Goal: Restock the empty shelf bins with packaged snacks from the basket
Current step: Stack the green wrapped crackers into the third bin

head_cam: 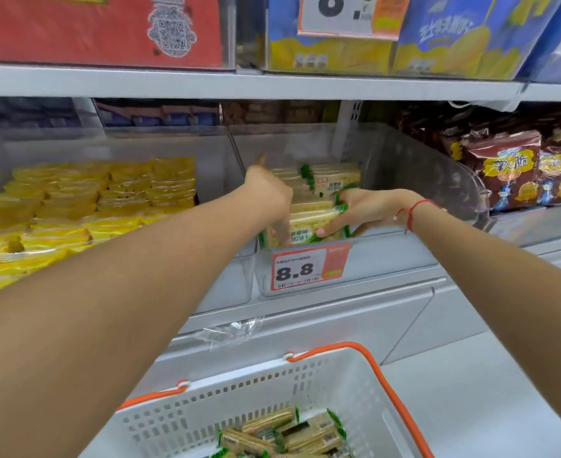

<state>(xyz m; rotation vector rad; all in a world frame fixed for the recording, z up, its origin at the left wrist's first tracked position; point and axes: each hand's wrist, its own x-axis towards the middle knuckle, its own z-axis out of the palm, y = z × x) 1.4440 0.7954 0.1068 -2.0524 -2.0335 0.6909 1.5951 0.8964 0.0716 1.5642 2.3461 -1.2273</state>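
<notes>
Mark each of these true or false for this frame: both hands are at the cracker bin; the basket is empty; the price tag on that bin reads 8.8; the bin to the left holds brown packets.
1. Both hands are at the cracker bin. True: the left hand and right hand are on the green-and-cream cracker packs in the clear bin.
2. The basket is empty. False: the white basket holds more cracker packs at its bottom.
3. The price tag reads 8.8. True: the tag on the bin's front shows 8.8.
4. The left bin holds brown packets. False: it holds yellow packets; the brown bags are on the right.
</notes>
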